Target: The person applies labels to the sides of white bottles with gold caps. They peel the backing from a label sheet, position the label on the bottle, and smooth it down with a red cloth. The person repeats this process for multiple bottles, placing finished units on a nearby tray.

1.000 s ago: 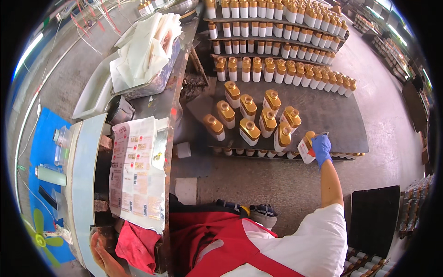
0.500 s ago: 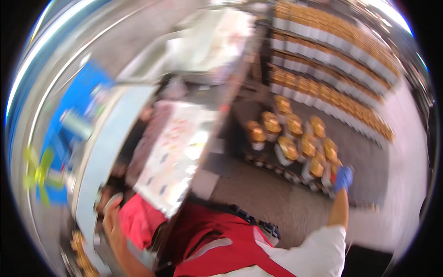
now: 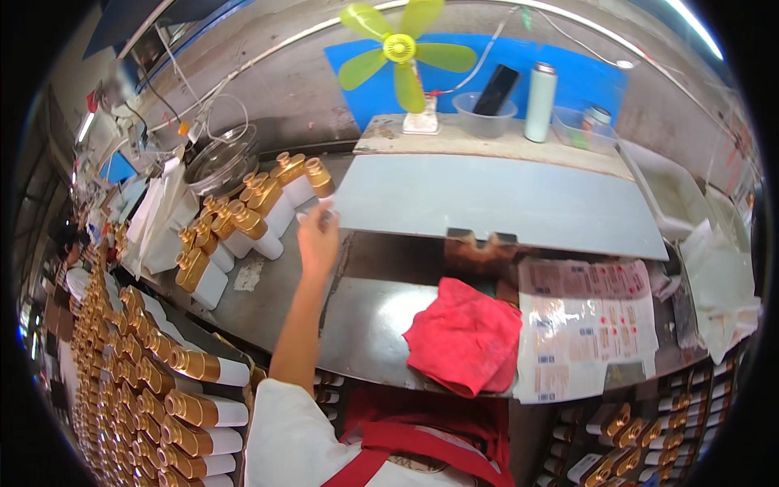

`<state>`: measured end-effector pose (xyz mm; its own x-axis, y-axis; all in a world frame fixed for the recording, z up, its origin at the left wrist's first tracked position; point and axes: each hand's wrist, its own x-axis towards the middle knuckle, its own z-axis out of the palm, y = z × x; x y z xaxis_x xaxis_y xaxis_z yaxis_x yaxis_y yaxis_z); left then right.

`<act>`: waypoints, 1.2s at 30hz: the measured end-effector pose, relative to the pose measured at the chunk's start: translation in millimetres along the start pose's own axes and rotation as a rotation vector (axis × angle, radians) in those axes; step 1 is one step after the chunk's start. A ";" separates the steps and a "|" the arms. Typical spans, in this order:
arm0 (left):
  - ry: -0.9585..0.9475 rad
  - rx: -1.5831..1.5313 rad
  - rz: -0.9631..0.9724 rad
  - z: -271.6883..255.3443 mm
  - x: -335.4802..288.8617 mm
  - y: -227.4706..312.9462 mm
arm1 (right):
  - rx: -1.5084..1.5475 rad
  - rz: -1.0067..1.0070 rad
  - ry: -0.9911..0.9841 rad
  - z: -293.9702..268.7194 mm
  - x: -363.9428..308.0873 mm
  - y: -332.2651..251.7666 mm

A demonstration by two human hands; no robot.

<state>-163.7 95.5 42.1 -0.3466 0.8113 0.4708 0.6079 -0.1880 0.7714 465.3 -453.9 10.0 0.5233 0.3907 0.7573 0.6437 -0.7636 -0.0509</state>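
My left hand [image 3: 317,242] reaches over the metal bench on the left. Its fingers are closed around the lower part of a small bottle [image 3: 320,177] with a gold shoulder and neck and a white body. Just left of it, several matching bottles [image 3: 258,193] stand in a cluster on the bench. A crumpled red cloth [image 3: 464,337] lies near the front edge, beside a sheet of printed labels [image 3: 588,329]. Behind the cloth sits a brown notched block [image 3: 480,253]. My right hand is out of view.
A pale board [image 3: 495,199] spans the back of the bench. Behind it stand a green fan [image 3: 399,49], a plastic bowl [image 3: 485,122] with a phone, and a pale flask [image 3: 540,101]. Dense rows of bottles [image 3: 191,410] fill the lower left; racked bottles [image 3: 617,426] sit lower right.
My view has swung left from the racks to the bench. My gloved right hand, formerly at the rack's bottles, has left the picture. My left hand now grips a bottle.
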 end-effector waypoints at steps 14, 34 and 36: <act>0.108 0.790 0.029 32.6 154.7 -95.2 | 0.455 -0.473 -0.543 62.6 96.0 -238.8; -0.687 -0.103 0.531 -85.7 -55.8 92.1 | 1.497 -0.738 -0.961 27.0 62.5 -454.0; -0.883 -0.259 0.680 -51.0 -49.3 116.4 | 1.435 -0.632 -1.290 9.8 66.7 -466.9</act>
<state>-112.4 5.4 130.5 0.6832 0.5841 0.4383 0.2763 -0.7624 0.5852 205.1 -66.4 77.9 -0.3115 0.9457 0.0931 0.4091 0.2219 -0.8851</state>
